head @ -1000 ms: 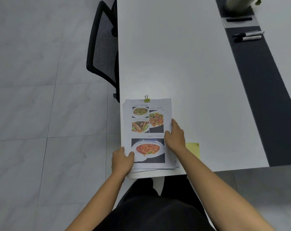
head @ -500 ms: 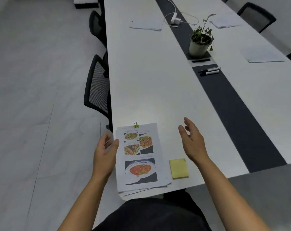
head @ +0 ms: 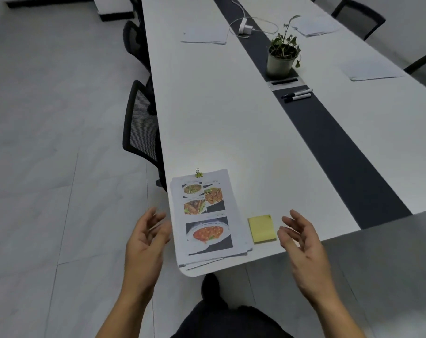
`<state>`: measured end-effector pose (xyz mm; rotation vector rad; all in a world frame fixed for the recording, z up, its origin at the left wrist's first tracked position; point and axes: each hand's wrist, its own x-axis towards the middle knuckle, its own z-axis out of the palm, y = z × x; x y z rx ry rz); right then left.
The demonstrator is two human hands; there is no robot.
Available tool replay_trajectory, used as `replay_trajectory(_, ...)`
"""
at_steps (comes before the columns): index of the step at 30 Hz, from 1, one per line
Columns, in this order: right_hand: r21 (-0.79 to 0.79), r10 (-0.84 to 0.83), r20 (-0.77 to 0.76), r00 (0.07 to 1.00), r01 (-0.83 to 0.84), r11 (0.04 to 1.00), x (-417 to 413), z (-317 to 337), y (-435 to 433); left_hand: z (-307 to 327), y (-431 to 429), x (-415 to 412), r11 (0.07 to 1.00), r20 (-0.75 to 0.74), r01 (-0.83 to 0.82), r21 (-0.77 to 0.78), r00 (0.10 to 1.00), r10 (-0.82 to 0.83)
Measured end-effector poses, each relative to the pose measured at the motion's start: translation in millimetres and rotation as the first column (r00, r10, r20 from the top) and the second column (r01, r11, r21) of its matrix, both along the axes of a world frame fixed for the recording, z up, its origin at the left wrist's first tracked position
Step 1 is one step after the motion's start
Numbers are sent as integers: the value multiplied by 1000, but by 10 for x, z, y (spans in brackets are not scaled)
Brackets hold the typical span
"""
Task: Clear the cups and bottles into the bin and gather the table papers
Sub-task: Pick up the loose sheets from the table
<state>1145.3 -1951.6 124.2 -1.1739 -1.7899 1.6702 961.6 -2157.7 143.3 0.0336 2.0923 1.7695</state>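
Item 1. Long white table (head: 231,113), dark strip down its middle.

Item 2. Clipped paper stack (head: 204,215), lying flat at the table's near left corner, its lower sheets fanned slightly past the front edge. Judged light and floppy, with smooth sheets likely to slide against each other. Best taken by both long sides, or pinched at the overhanging front edge and supported underneath.

Item 3. Three further paper piles: far left (head: 204,35), far right (head: 314,26), mid right (head: 370,69). All lay well apart from the stack and still ungathered. Judged equally limp.

Item 4. Left hand (head: 146,240), held just off the table's left edge beside the stack, palm turned inward, fingers loosely spread, gripping nothing.

Item 5. Right hand (head: 299,240), held at the front edge, palm inward, fingers relaxed and parted, empty.

Item 6. Yellow sticky-note pad (head: 262,229), between stack and right hand, touching neither.

Item 7. Binder clip (head: 198,173), on the stack's far edge.
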Motion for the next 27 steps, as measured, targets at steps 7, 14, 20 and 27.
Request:
replay_trajectory(7,-75,110,-4,994,-110,991,-84,-109,-345,167,-567,326,984,10,-98,-147,995,100)
replay_trajectory(14,-83,285,-14,958,-285,955,-724,-13,-884,324,-1299,232,956,-21,-247,-161,969,247)
replay_trajectory(20,25,462,29,886,-463,886,-1736,152,-1386,387,-2013,-381,911,-54,-402,-92,916,398)
replay_trajectory(27,188,548,69,834,-550,813,-3448,253,-2177,287,-2885,-1933,864,-74,-503,3,862,502)
